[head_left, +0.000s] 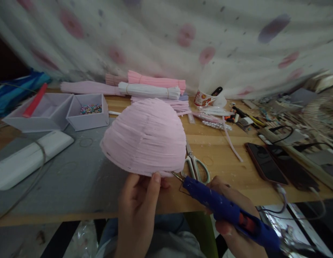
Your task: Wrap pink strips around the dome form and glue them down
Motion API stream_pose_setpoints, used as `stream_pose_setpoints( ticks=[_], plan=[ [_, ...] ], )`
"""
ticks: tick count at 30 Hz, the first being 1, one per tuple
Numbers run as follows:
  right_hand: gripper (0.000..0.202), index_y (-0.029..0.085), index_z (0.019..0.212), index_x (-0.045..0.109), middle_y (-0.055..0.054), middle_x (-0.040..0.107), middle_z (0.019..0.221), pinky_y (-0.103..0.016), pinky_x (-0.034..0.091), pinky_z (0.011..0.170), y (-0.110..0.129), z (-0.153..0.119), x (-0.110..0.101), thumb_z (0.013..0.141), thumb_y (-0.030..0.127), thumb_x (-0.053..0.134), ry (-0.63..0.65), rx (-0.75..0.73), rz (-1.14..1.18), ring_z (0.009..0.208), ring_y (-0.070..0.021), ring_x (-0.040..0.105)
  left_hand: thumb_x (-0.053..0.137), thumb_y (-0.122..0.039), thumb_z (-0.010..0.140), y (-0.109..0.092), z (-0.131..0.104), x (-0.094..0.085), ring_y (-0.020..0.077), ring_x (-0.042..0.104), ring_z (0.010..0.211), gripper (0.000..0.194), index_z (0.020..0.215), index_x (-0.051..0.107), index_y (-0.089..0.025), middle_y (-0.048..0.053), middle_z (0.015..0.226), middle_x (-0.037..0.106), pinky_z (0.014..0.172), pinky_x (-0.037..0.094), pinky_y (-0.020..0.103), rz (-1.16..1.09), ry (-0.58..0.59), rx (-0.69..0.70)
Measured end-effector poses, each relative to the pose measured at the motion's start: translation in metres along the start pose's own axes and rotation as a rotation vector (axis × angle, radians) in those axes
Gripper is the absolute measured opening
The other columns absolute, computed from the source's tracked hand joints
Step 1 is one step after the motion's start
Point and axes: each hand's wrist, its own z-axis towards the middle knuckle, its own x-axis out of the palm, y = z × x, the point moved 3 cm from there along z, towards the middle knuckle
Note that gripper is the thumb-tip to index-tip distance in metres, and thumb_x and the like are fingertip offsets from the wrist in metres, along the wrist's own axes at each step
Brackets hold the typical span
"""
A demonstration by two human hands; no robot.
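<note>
The dome (147, 139), pale pink and covered in lengthwise strips, is held just above the near part of the desk (223, 138), with its rounded side up and its rim low. The rim is pinched by the left hand (138, 208), its fingers (155, 179) closed on the near edge, thumb in front and the others partly hidden beneath. The blue glue gun (223, 204) is gripped in the right hand (233, 202), whose fingers (220, 187) are wrapped around the body; its nozzle is pointed at the rim's right end, though contact cannot be told. Just beyond the nozzle, the scissors (192, 161) are partly covered by the dome. To the left, a grey mat (75, 179) is overlapped by a bead box (91, 120), beside which a larger box (56, 120) is crossed by a red stick (35, 100). Behind the dome, a white bundle (149, 91) and a pink bundle (158, 81) are laid near a printed cup (202, 99). Farther right, two phones (266, 163) are placed side by side, with cables attached.
</note>
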Motion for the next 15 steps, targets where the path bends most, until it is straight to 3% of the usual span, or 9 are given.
stream_pose_setpoints(
  ticks=[9, 15],
  plan=[
    [0.050, 0.024, 0.083, 0.059, 0.001, 0.053, 0.071, -0.029, 0.035, 0.054, -0.0042, -0.0070, -0.0014, 0.089, 0.072, 0.050, -0.019, 0.016, -0.084, 0.061, -0.0156, 0.052, 0.083, -0.040, 0.074, -0.0004, -0.0004, -0.0054, 0.0119, 0.069, 0.062, 0.025, 0.088, 0.075, -0.022, -0.001, 0.078, 0.073, 0.062, 0.060, 0.022, -0.035, -0.043, -0.043],
    [0.035, 0.023, 0.087, 0.059, 0.002, 0.056, 0.071, -0.026, 0.038, 0.053, 0.0022, -0.0085, -0.0080, 0.092, 0.058, 0.057, -0.077, -0.089, -0.237, 0.060, -0.0144, 0.055, 0.086, -0.038, 0.070, -0.0032, 0.0010, -0.0059, 0.0118, 0.069, 0.057, 0.025, 0.083, 0.074, -0.020, -0.001, 0.072, 0.074, 0.059, 0.060, 0.020, -0.067, -0.063, -0.021]
  ],
)
